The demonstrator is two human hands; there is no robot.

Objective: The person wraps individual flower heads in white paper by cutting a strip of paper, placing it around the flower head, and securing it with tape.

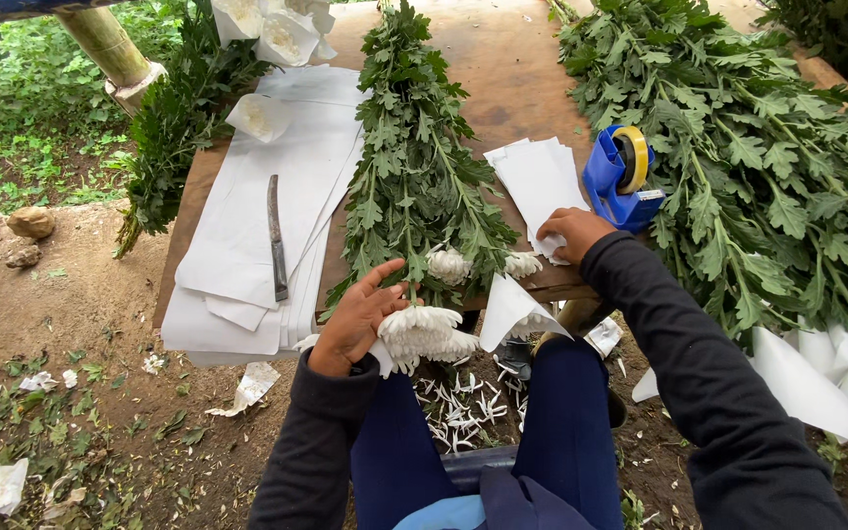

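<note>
From the head camera, the left hand (353, 319) is spread wide, its fingers against a big white flower (424, 330) at the near edge of the counter (503, 69). The flower belongs to a leafy green bunch (414, 167) lying on the counter. The right hand (571, 234) pinches a small stack of white paper (539, 182), just beside a blue tape holder (620, 177). A knife (276, 238) lies on bigger paper sheets (247, 226).

The left hand (355, 319) is reaching forward with its fingers spread wide open. The right hand (573, 232) is stretching farther out, palm down, fingers curled. Dark sleeves are covering both arms.
</note>
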